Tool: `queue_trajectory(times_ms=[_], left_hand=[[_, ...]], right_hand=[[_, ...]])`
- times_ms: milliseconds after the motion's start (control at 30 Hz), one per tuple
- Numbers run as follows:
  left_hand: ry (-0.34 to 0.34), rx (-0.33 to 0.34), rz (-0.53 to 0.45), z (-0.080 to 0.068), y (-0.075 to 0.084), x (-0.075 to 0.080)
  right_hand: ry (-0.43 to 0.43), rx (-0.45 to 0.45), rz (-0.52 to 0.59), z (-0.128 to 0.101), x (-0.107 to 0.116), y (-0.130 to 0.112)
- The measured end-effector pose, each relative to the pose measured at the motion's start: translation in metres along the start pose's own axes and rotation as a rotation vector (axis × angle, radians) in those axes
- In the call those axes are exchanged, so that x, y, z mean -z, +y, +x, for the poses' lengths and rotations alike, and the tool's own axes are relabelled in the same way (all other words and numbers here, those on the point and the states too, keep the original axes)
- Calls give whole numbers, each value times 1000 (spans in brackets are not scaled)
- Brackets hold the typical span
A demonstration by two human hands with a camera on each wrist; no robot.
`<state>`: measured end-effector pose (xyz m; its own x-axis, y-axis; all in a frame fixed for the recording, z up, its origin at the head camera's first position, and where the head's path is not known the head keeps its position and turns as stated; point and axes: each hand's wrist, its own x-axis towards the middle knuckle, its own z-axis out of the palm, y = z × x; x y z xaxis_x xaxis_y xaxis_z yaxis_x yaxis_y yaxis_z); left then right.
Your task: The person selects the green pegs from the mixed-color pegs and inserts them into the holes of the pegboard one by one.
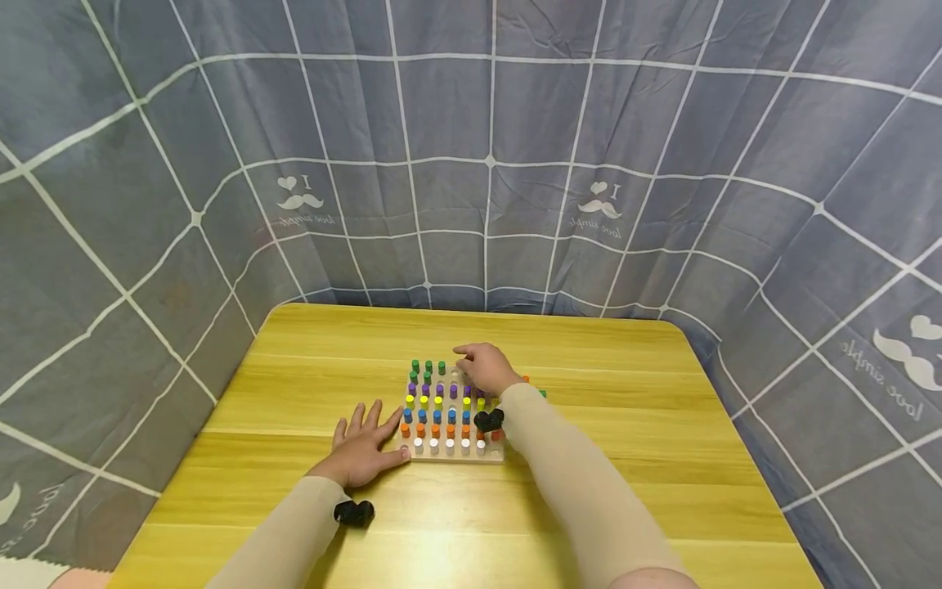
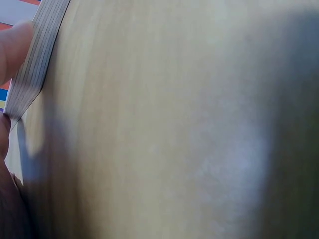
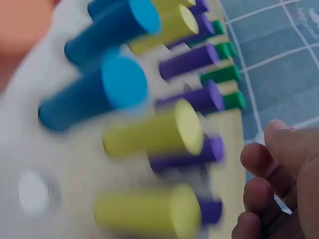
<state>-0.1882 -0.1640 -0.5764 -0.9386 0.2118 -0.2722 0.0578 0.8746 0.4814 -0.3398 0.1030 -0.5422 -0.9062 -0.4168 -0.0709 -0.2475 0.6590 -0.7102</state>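
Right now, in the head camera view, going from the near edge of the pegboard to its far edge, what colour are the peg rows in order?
White pegs → orange pegs → blue pegs → yellow pegs → purple pegs → green pegs.

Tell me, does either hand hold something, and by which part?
The left hand lies flat on the table, thumb against the board edge, holding nothing. The right hand hovers curled over the pegs; whether it pinches one cannot be told.

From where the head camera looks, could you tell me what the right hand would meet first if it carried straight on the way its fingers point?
Probably the green cylindrical pegs in the far row of the pale wooden pegboard. The right hand hovers over that back edge, fingers curled and aimed left toward them. Depth is unclear, so it might pass just above them.
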Motion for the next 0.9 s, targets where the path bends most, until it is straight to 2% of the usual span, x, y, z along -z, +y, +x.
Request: queue_trajectory(times_ms=[133, 233, 467, 667, 800, 900], left_hand=[[2, -8, 4, 1, 0, 1], [6, -13, 1, 3, 0, 4], [13, -12, 5, 5, -1, 3], [8, -16, 5, 3, -1, 5], [3, -13, -1, 1, 0, 5], [-4, -14, -11, 1, 1, 3]], right_hand=[[32, -5, 12, -12, 26, 11], [47, 4, -43, -24, 46, 24], [-25, -58, -90, -51, 81, 65], [-30, -104, -110, -70, 91, 100], [-55, -165, -73, -81, 90, 113], [-75, -178, -58, -87, 86, 120]])
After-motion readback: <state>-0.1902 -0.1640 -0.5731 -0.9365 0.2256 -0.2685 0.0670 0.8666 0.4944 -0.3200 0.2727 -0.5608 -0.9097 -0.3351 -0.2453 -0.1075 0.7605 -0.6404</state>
